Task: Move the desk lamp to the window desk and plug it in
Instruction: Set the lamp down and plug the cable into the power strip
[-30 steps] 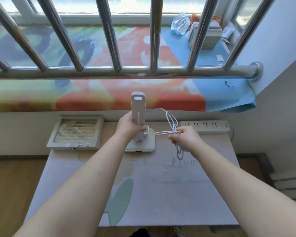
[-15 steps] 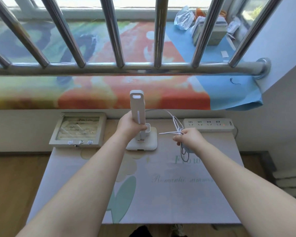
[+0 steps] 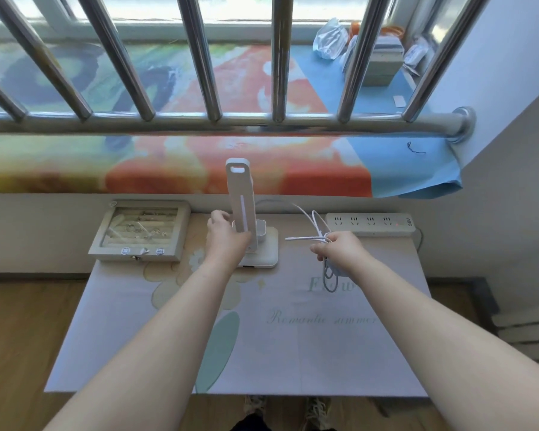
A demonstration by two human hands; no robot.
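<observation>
The white desk lamp (image 3: pixel 241 197) stands folded upright on its square base (image 3: pixel 263 251) at the back middle of the window desk (image 3: pixel 293 353). My left hand (image 3: pixel 226 242) is at the lower stem, fingers loosened and spread, the thumb apart from the stem on its left. The lamp's white cable (image 3: pixel 316 227) runs from behind the lamp to my right hand (image 3: pixel 339 251), which is closed on the bundled loops and a pale plug hanging below the fist. A white power strip (image 3: pixel 371 225) lies at the back right of the desk, just beyond my right hand.
A glass-lidded box (image 3: pixel 140 234) of small items sits at the desk's back left. Steel window bars (image 3: pixel 218 119) and a sill under a colourful cloth (image 3: pixel 199 169) rise behind the desk. Bags and a box (image 3: pixel 383 63) sit on the sill's far right. Wooden floor flanks the desk.
My left hand has loosened from a full grip on the lamp stem to spread fingers. My right hand with the cable bundle has shifted slightly right, nearer the power strip.
</observation>
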